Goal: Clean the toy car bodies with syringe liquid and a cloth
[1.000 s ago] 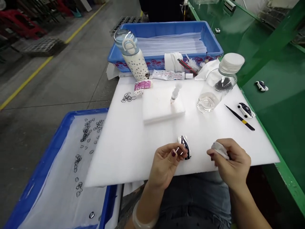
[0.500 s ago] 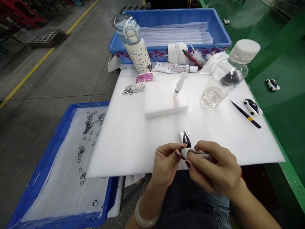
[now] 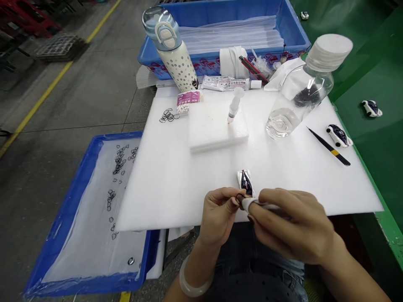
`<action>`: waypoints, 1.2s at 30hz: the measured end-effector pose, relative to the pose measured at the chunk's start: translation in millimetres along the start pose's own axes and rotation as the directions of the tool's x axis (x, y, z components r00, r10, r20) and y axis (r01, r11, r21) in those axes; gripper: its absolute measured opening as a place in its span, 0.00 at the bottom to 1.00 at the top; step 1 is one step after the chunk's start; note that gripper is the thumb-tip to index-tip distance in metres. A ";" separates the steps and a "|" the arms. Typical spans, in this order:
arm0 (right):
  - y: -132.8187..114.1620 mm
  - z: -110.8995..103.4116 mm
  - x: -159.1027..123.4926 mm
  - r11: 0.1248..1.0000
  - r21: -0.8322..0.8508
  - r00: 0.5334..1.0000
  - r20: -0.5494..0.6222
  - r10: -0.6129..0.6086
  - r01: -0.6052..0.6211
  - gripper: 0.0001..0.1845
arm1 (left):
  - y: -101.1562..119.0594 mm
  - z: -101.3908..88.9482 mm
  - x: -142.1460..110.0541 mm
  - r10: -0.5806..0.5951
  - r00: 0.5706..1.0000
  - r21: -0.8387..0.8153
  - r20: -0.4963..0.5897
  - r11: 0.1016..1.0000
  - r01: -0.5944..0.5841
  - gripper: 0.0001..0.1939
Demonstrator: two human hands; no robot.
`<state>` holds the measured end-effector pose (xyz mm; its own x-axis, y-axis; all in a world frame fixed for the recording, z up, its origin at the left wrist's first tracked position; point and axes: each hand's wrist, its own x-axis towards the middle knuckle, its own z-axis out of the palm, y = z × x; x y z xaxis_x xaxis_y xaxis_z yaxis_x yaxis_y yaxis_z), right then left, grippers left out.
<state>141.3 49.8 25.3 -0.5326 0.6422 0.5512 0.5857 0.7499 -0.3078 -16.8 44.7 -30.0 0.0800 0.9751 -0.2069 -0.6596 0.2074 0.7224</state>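
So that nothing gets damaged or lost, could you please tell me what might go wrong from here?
The small dark part pinched in the left hand might slip if the white cloth in the right hand presses on it. The hands might bump the toy car just beyond them. The tilted syringe on the foam block might topple if the block is jolted.

There are four toy cars (image 3: 246, 181), two bottles (image 3: 179, 69), two blue bins (image 3: 69, 209).
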 end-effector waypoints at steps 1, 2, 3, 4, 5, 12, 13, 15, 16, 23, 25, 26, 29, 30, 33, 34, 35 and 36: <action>2.6 -5.7 -3.0 1.000 -0.007 1.000 0.005 0.020 -0.020 0.04 | 0.1 0.0 0.0 0.001 1.000 -0.001 0.006 1.000 -0.001 0.11; 5.5 -10.6 -6.2 0.999 -0.012 0.999 -0.010 0.051 -0.051 0.03 | 0.3 -0.2 0.0 0.004 1.000 -0.002 0.012 1.000 -0.004 0.10; 8.2 -14.2 -9.2 0.996 -0.014 0.996 -0.039 0.085 -0.086 0.04 | 0.6 -0.4 0.0 0.007 1.000 -0.001 0.017 1.000 -0.007 0.10; 10.6 -16.4 -11.9 0.992 -0.012 0.990 -0.072 0.122 -0.124 0.05 | 0.9 -0.7 -0.1 0.010 1.000 -0.001 0.022 1.000 -0.010 0.09; 12.6 -17.0 -14.1 0.988 -0.005 0.982 -0.105 0.156 -0.157 0.06 | 1.1 -1.0 -0.2 0.011 1.000 0.001 0.028 1.000 -0.011 0.09; 14.2 -3.6 -16.6 0.965 0.127 0.952 -0.181 0.248 -0.227 0.08 | 0.8 -2.5 -0.7 0.027 0.998 0.047 0.060 0.998 -0.030 0.08; 14.5 -1.7 -16.9 0.958 0.156 0.946 -0.181 0.267 -0.241 0.08 | 1.6 -3.9 -1.3 0.038 0.997 0.072 0.065 0.996 -0.042 0.07; 16.0 2.0 -19.0 0.917 0.256 0.921 -0.166 0.353 -0.305 0.08 | 4.7 -8.4 -3.6 0.090 0.993 0.186 0.072 0.977 -0.102 0.07; 17.1 4.0 -20.9 0.879 0.320 0.900 -0.142 0.413 -0.353 0.07 | 6.8 -11.2 -5.1 0.145 0.987 0.284 0.064 0.946 -0.157 0.06; 19.4 18.9 -33.5 0.680 0.408 0.762 0.066 0.644 -0.609 0.02 | 10.0 -18.0 -8.8 0.543 0.704 0.849 0.458 -0.033 -0.528 0.11; 18.3 21.1 -32.6 0.699 0.384 0.774 0.070 0.630 -0.604 0.02 | 5.8 -14.5 -7.2 0.503 0.670 0.819 0.546 -0.152 -0.554 0.10; 17.9 21.9 -31.7 0.709 0.372 0.781 0.076 0.621 -0.599 0.03 | 3.7 -12.8 -6.4 0.486 0.669 0.812 0.562 -0.169 -0.559 0.10; 17.3 23.6 -29.2 0.738 0.324 0.799 0.118 0.589 -0.592 0.02 | -0.2 -9.8 -5.0 0.455 0.693 0.817 0.559 -0.159 -0.555 0.10; 17.3 24.3 -28.6 0.747 0.303 0.803 0.138 0.580 -0.592 0.03 | -0.6 -9.5 -4.9 0.451 0.703 0.822 0.550 -0.147 -0.550 0.10; 16.9 26.2 -27.5 0.761 0.239 0.797 0.185 0.574 -0.603 0.04 | 0.2 -9.8 -5.1 0.449 0.727 0.840 0.519 -0.113 -0.530 0.10; 16.7 26.8 -27.1 0.761 0.224 0.793 0.193 0.578 -0.609 0.04 | 0.9 -10.1 -5.1 0.454 0.736 0.850 0.502 -0.101 -0.517 0.10; 16.5 27.3 -26.6 0.759 0.212 0.787 0.200 0.583 -0.616 0.04 | 1.5 -10.4 -5.1 0.461 0.747 0.861 0.479 -0.085 -0.501 0.10; 16.3 27.7 -25.9 0.755 0.204 0.782 0.208 0.588 -0.623 0.04 | 2.1 -10.8 -5.0 0.465 0.760 0.874 0.454 -0.065 -0.482 0.10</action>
<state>147.7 49.8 -15.6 -0.1988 0.9760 0.0889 0.6493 0.1991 -0.7340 -26.6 39.4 -34.5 0.0931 0.8733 0.4782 0.6571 -0.4147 0.6294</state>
